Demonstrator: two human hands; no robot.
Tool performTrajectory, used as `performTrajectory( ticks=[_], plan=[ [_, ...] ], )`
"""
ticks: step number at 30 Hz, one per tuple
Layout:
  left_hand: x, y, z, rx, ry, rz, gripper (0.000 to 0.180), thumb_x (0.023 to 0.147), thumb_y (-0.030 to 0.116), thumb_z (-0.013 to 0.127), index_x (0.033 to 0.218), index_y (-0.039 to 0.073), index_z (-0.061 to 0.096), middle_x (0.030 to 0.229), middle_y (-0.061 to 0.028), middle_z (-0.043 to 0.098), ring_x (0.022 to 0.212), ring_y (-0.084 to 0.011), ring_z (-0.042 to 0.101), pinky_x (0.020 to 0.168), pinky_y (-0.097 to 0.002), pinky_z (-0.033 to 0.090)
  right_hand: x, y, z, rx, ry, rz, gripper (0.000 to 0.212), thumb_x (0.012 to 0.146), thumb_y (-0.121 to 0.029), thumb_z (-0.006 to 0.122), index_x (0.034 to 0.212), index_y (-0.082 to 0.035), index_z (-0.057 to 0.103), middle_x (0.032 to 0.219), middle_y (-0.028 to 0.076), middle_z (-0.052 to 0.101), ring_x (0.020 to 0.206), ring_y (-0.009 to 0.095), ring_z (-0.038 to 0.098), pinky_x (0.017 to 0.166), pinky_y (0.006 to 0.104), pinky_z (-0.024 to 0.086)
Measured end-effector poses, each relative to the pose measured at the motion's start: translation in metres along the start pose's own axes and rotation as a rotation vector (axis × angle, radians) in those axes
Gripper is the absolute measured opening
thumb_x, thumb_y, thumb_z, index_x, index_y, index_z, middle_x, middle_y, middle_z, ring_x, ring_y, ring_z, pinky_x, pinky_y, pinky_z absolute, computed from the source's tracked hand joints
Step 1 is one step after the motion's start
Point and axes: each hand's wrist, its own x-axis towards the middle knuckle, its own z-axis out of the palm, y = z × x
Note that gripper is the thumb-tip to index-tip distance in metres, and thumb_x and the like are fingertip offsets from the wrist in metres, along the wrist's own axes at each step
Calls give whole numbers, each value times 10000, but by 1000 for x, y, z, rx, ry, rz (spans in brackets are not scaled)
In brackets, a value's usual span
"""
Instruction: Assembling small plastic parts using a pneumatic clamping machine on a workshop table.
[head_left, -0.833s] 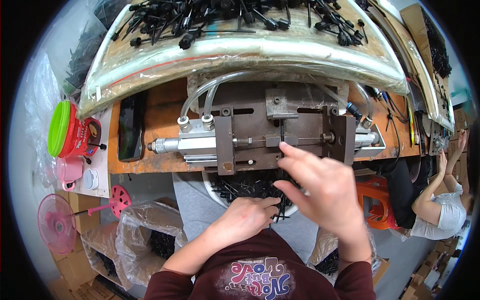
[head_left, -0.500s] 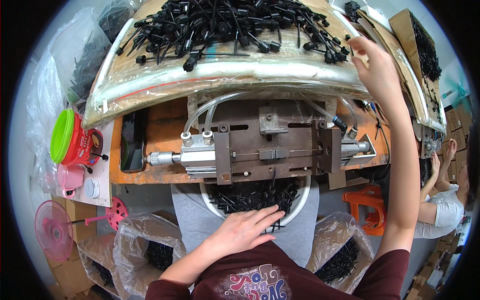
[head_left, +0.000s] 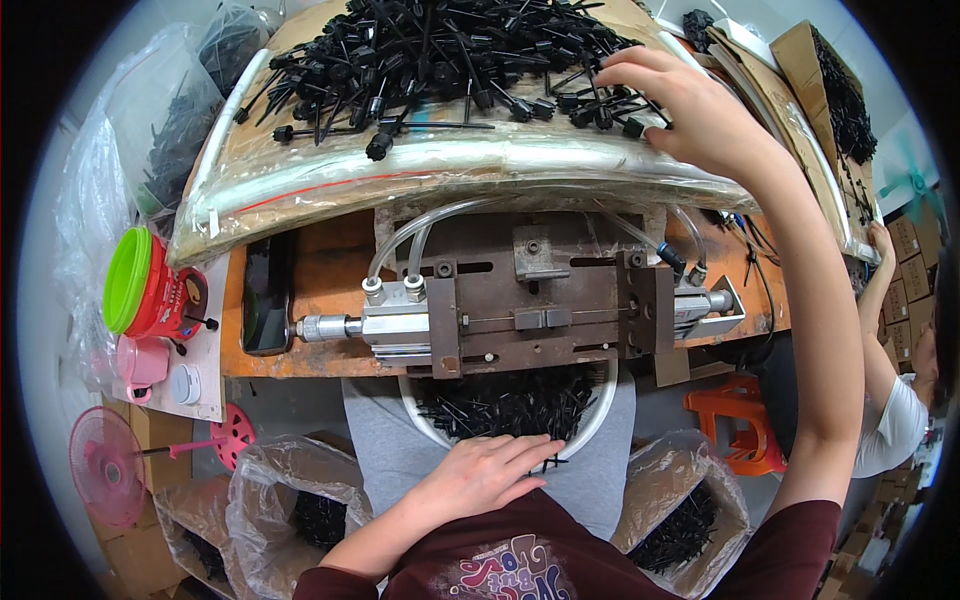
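A large heap of black plastic parts with thin stems and ribbed heads (head_left: 430, 70) lies on the raised, film-wrapped cardboard surface (head_left: 330, 190). My right hand (head_left: 700, 115) reaches over the heap's right end, fingers apart and curved over a few parts; no held part shows. My left hand (head_left: 490, 472) rests with fingers stretched out at the near rim of a white basin (head_left: 425, 428) on my lap. Black parts (head_left: 510, 400) fill the basin. Above it stands a brown metal fixture (head_left: 500, 345) with a small dark block (head_left: 542, 318) at its centre and silver cylinders at both sides.
Clear air hoses (head_left: 400, 228) arch over the fixture. Left are a red bucket with green rim (head_left: 165, 300), a pink cup (head_left: 143, 362) and a pink fan (head_left: 105, 465). Plastic-lined boxes (head_left: 290, 490) flank my legs. An orange stool (head_left: 735, 425) and another person's arm (head_left: 875, 320) are at right.
My right hand has moved left from the heap's edge to over its parts. My left hand has barely shifted. A blurred dark piece below the fixture no longer shows. The other person's arm has risen.
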Motion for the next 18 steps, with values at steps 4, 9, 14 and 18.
performTrajectory(
  ticks=[4,9,14,18],
  plan=[
    [3,5,2,-42,-23,3,464,856,251,708,1278,96,594,1169,-59,668,842,-202,675,721,-320,571,21,-6,4,-75,-115,-5,786,655,116,659,1380,-128,479,1442,64,485,1336,271,458,1116,383,424],
    [-1,4,3,-28,-10,12,423,853,245,715,1238,95,627,1153,-54,681,818,-199,677,706,-320,572,48,-20,-22,142,-418,244,826,612,48,626,1409,-105,469,1391,112,533,1081,271,614,948,392,538],
    [-2,2,0,-51,-7,-11,394,857,244,712,1216,98,642,1137,-47,687,816,-193,675,694,-314,571,46,2,1,-1,-211,88,738,646,-37,661,1367,-75,511,1329,123,563,1108,280,601,968,389,512],
    [-4,2,2,-55,-8,-9,394,860,241,703,1218,92,633,1135,-44,679,834,-195,672,716,-316,567,53,-6,9,-139,-252,92,627,644,-43,706,1255,-33,565,1198,129,616,1175,306,566,1005,393,478]
  ],
)
